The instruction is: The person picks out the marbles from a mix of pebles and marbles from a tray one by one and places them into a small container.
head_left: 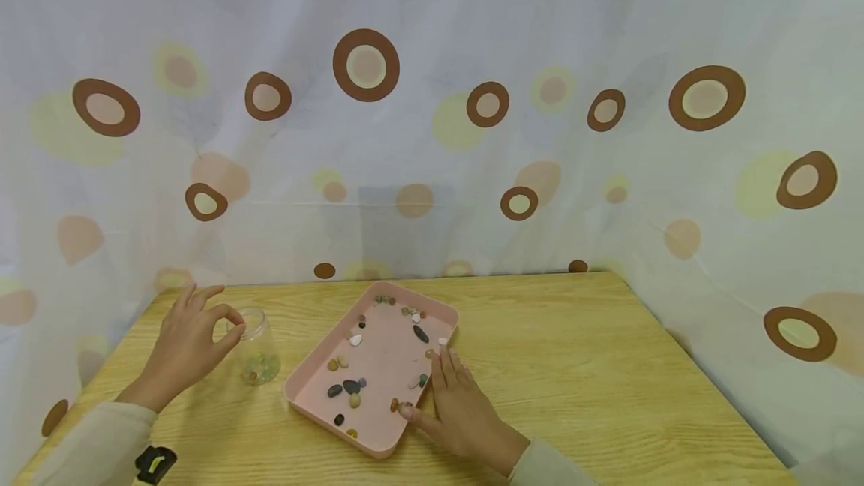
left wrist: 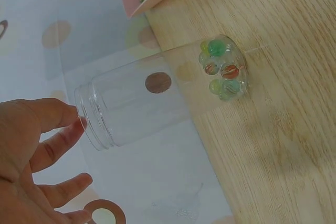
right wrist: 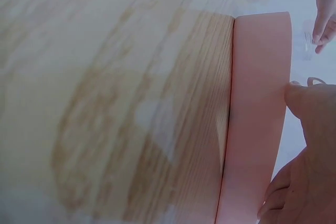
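Note:
My left hand is at the mouth of a clear jar, thumb and index finger bent toward each other at the rim and the other fingers spread. I cannot tell whether a small thing sits between those fingertips. Several glass marbles, green, yellow and reddish, lie at the bottom of the jar, which stands on the table. On the right long side of a pink tray rests my right hand, its fingers straight along the rim. The right thumb lies over that rim, beside orange-brown stones.
Scattered in the tray are small stones: dark pebbles, a white one, tan and green ones. A wooden table carries tray and jar. Behind and beside it hangs a white curtain with brown rings and spots.

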`<state>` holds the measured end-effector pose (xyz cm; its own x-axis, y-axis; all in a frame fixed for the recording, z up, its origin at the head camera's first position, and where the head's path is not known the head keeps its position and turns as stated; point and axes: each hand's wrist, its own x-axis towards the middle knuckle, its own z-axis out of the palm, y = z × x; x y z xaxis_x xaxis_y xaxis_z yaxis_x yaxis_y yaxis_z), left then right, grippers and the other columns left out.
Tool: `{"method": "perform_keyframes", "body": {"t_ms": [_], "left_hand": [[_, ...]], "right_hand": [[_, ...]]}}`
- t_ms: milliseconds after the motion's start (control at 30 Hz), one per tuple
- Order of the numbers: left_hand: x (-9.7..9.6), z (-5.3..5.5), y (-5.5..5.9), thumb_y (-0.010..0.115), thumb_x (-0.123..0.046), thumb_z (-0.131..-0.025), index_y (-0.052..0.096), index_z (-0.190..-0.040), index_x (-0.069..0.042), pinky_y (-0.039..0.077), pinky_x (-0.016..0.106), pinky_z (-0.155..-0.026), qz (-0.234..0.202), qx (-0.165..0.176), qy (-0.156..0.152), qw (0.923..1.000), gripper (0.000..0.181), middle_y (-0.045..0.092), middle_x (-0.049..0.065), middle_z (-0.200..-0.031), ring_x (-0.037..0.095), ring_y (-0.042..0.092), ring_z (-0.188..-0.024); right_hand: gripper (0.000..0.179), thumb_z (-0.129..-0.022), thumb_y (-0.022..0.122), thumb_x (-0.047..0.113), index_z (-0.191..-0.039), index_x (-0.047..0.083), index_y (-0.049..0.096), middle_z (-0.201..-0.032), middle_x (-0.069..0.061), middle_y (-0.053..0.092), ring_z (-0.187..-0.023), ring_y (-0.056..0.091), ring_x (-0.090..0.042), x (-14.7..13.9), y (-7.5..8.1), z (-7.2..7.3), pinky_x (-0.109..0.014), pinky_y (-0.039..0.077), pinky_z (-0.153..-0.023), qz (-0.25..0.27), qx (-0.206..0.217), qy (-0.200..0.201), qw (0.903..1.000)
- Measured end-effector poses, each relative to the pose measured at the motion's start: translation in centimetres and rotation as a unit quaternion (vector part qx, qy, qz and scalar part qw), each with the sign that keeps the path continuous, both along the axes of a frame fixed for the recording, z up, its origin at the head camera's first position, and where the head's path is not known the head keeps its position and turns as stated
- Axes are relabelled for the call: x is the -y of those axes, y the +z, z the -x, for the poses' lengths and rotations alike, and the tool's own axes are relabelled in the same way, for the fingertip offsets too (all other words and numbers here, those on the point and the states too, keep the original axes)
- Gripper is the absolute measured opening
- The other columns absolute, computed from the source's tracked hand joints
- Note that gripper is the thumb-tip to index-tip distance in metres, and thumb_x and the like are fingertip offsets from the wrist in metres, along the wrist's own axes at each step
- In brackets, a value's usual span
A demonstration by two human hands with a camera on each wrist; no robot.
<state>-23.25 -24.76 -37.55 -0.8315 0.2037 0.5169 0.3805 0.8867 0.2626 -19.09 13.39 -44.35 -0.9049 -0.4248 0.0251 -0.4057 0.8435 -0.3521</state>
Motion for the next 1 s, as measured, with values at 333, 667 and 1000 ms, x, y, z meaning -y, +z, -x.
{"method": "perform_keyframes", "body": {"t_ms": [333,667,1000], "left_hand": [[-0.3,-0.1,0.4,0.071,-0.011,-0.081,0.07,-0.082,-0.009,0.026,0.077,-0.091,0.006,0.014,0.001,0.9999,0.003,0.047,0.033,-0.129,0.061,0.025,-0.128],[-2.9,1.2,1.5,0.074,-0.007,-0.079,0.069,-0.083,-0.008,0.024,0.072,-0.099,-0.019,0.001,-0.054,0.9984,0.006,0.049,0.034,-0.127,0.06,0.029,-0.126],[-9.4,4.1,2.6,0.069,-0.01,-0.086,0.07,-0.095,-0.005,0.02,0.071,-0.105,-0.058,0.06,-0.113,0.9901,0.01,0.045,0.03,-0.136,0.058,0.022,-0.133]], "right_hand": [[0.093,-0.095,0.036,0.064,-0.149,-0.008,0.014,-0.156,-0.028,0.005,-0.144,0.007,-0.044,-0.1,-0.1,0.0,-0.057,0.021,-0.113,0.004,-0.003,0.002,1.0],[0.092,-0.095,0.036,0.064,-0.15,-0.007,0.015,-0.155,-0.029,0.006,-0.143,0.009,-0.045,-0.2,-0.3,0.1,-0.058,0.023,-0.112,0.006,-0.007,0.004,0.9999],[0.095,-0.094,0.033,0.067,-0.15,-0.007,0.015,-0.156,-0.028,0.006,-0.144,0.009,-0.043,-0.1,-0.2,0.2,-0.056,0.023,-0.112,-0.002,-0.006,0.0,1.0]]}}
